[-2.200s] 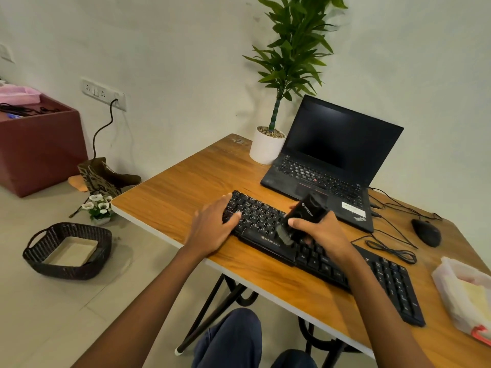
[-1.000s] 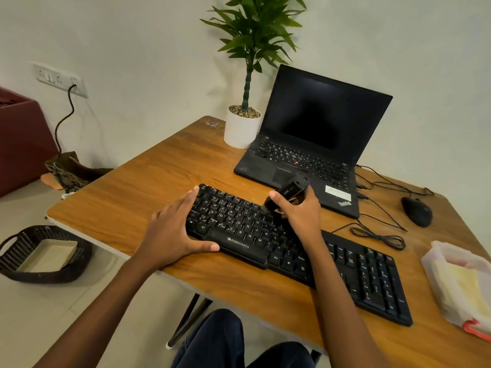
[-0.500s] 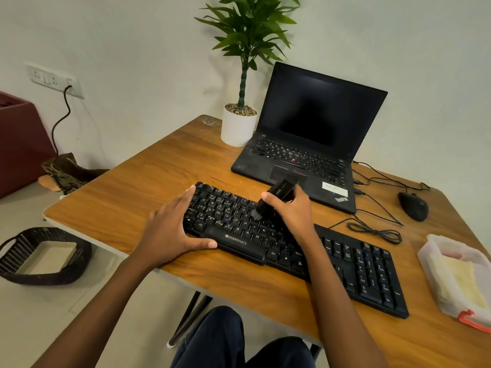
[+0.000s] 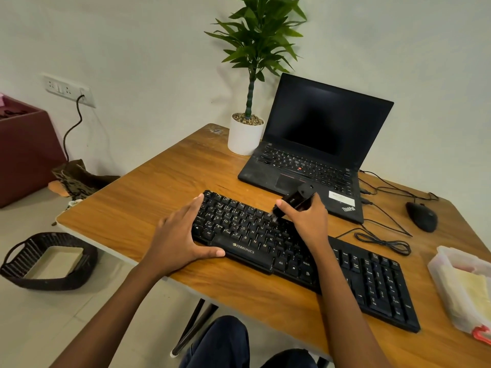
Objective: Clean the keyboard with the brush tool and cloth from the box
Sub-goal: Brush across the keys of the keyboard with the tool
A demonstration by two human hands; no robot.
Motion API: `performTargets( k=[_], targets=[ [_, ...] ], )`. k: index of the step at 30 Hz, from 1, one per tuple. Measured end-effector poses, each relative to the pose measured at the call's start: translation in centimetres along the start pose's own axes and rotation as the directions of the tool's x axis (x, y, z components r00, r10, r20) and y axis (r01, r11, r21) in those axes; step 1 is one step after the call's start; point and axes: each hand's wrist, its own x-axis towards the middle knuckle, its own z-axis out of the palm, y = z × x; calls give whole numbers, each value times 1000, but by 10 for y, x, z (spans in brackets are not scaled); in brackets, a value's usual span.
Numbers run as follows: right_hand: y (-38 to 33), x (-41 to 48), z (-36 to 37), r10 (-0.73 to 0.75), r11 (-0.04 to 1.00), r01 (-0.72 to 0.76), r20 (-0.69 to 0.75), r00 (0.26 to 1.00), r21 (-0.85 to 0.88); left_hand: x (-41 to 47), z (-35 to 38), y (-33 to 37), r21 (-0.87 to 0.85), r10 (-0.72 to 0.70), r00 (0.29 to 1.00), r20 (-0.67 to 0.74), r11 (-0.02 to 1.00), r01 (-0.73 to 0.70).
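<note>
A black keyboard [image 4: 305,264] lies slantwise across the wooden desk [image 4: 159,197]. My left hand [image 4: 180,235] grips its left end, fingers flat over the keys and thumb along the front edge. My right hand [image 4: 305,221] holds a black brush tool [image 4: 295,201], tilted, with its bristle end down on the upper key rows near the keyboard's middle. A clear plastic box [image 4: 462,290] with a yellow cloth [image 4: 475,290] inside sits at the desk's right edge.
An open black laptop [image 4: 313,144] stands behind the keyboard, with a potted plant [image 4: 247,128] to its left. A black mouse [image 4: 421,216] and a coiled cable [image 4: 382,243] lie at the right. A dark basket [image 4: 47,261] sits on the floor at the left.
The brush tip has moved from the keyboard's front rows up to its upper rows. My left hand has stayed on the keyboard's left end. The camera view shifted.
</note>
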Motion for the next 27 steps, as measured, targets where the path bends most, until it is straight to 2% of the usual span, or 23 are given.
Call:
performTargets(
  k=[6,9,12,16,21,27],
  targets=[
    [-3,-1,-2,-1,1000,0,127,992,5,-1,0,-1,-8,3,1000,-4,1000,-3],
    [-4,4,-3,40,999,-38,81,996,-16,-1,0,-2,-2,3,1000,-4,1000,-3],
    [-8,2,3,17,1000,-17,52,999,-6,-1,0,-2,8,5,1000,-2,1000,-5],
    [-13,0,5,74,997,-80,204,976,18,0,1,-2,18,-8,1000,-1,1000,8],
    [-18,16,10,98,994,-104,183,978,24,0,2,-3,1,-9,1000,10,1000,9],
    [-24,19,11,128,977,-178,355,926,114,0,2,-5,37,-15,999,35,999,14]
  ],
)
